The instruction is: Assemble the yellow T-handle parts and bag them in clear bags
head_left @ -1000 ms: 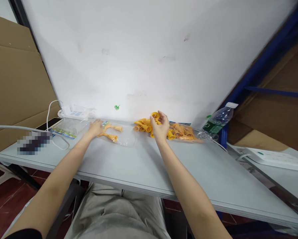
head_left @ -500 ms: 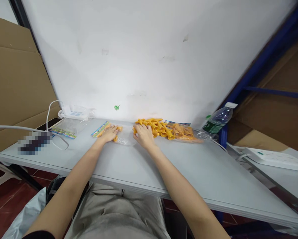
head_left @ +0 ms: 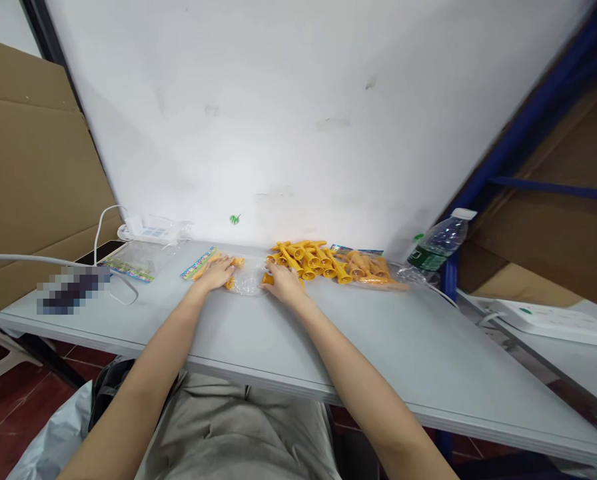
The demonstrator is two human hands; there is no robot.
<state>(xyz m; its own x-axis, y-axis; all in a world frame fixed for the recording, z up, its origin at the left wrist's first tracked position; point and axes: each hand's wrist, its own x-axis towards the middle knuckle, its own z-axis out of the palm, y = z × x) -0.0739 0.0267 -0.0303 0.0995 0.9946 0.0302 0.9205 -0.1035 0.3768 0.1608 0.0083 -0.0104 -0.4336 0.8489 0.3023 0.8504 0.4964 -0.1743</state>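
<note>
My left hand [head_left: 215, 272] rests over the header-card end of a clear plastic bag [head_left: 248, 279], its fingers curled down onto the bag. Yellow plastic horns [head_left: 230, 283] show inside the bag around those fingers. At the bag's right end, my right hand [head_left: 285, 283] is closed on a yellow horn [head_left: 267, 279], whose flared end sticks out to the left. Just behind the right hand lies a heap of loose yellow horns [head_left: 316, 257], with their round open ends facing me. Beside it on the right is a filled bag of horns [head_left: 373, 268].
A flat clear bag with a printed card [head_left: 131, 260] lies at the left, near a power strip [head_left: 153, 232] and a white cable [head_left: 123, 293]. A plastic bottle [head_left: 436, 245] leans at the right. The grey table [head_left: 378, 353] meets a white wall [head_left: 298, 120].
My right hand has shifted slightly left and nearer me, and a horn's flared end now shows beside its fingers. My left hand stays on the bag.
</note>
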